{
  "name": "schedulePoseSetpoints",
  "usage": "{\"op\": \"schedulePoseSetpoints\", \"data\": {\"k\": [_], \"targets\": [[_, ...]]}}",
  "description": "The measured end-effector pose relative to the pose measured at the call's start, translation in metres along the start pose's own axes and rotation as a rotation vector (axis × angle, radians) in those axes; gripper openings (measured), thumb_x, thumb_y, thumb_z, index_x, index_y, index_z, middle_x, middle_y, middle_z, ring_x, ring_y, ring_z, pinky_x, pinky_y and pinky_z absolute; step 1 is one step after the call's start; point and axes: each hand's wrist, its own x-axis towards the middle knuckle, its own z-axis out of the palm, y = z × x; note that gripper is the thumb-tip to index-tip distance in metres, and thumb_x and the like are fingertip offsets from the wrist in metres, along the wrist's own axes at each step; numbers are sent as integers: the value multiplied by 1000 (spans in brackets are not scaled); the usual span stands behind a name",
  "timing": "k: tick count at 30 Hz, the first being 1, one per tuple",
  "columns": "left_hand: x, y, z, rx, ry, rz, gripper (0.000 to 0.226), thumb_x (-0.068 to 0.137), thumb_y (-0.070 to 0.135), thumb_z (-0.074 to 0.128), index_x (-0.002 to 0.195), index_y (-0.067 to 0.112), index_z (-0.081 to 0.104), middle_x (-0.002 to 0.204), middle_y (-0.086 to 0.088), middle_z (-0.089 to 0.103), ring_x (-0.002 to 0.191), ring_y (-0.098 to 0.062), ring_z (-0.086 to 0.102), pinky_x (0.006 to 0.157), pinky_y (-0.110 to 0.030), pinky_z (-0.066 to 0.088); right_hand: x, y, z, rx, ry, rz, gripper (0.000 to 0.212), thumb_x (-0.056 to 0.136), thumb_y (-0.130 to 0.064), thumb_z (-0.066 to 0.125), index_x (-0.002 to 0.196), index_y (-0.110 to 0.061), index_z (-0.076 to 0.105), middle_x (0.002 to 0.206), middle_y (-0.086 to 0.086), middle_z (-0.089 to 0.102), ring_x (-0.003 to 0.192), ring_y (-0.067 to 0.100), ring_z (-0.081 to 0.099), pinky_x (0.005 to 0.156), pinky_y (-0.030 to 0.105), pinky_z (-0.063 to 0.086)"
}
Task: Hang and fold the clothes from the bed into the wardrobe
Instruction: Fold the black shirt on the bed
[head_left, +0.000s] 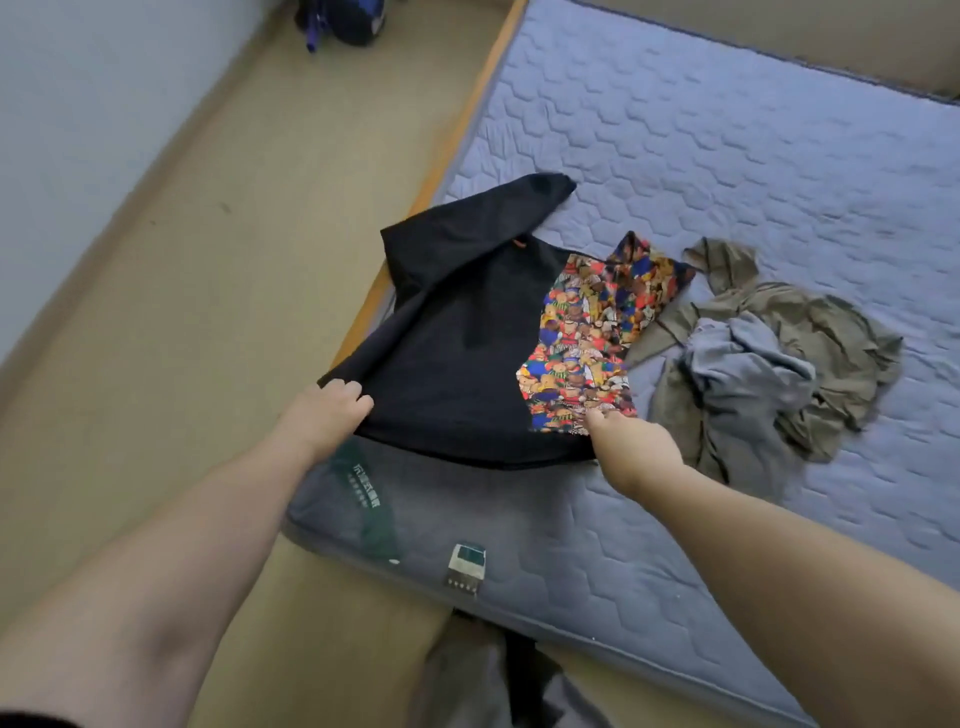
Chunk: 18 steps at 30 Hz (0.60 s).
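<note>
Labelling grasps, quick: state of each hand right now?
Left hand: grips the black top's near left corner.
Right hand: pinches the printed fabric's near edge.

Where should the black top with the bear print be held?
At the two corners of its near hem, coming from the near edge of the mattress: the black top lies spread, hem toward the person. The left hand grips the black corner, the right hand pinches the printed one.
</note>
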Motion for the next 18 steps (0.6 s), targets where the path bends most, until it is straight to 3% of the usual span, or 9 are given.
{"op": "schedulePoseSetpoints", "data": {"k": [3, 7, 10, 12, 18], "targets": [[-16, 8, 18, 52, -85, 76, 27, 91, 2, 52, 111, 19, 52, 114, 0, 51, 111, -22, 51, 77, -32, 43, -15, -14, 27, -22, -29, -27, 27, 93, -3, 48, 118, -14, 45, 114, 7, 57, 98, 32, 65, 64, 38, 43], [-28, 13, 28, 170, -34, 137, 16, 84, 10, 67, 94, 22, 61, 97, 2, 58, 97, -22, 58, 74, -33, 40, -30, -28, 38, -47, 9, -11, 23, 93, -4, 51, 115, -13, 51, 115, 8, 55, 103, 30, 61, 66, 39, 43], [-34, 15, 29, 237, -110, 158, 23, 93, 7, 49, 107, 22, 58, 109, 3, 54, 107, -21, 52, 79, -31, 36, -33, -27, 39, -198, 4, -84, 22, 97, -11, 47, 114, -18, 60, 114, 4, 65, 108, 28, 60, 80, 36, 45], [-35, 17, 26, 241, -130, 160, 25, 94, 7, 49, 110, 22, 59, 111, 3, 54, 107, -20, 52, 78, -29, 37, -36, -27, 42, -248, -30, -122, 25, 97, -12, 46, 113, -19, 64, 115, 2, 67, 110, 28, 58, 86, 37, 45], [-49, 34, 40, 98, -270, 116, 29, 94, 7, 54, 118, 21, 63, 115, 2, 56, 110, -19, 51, 84, -27, 42, -55, -45, 66, -168, -239, -167, 29, 94, -6, 49, 114, -16, 66, 118, 6, 65, 109, 27, 62, 80, 37, 53]]}}
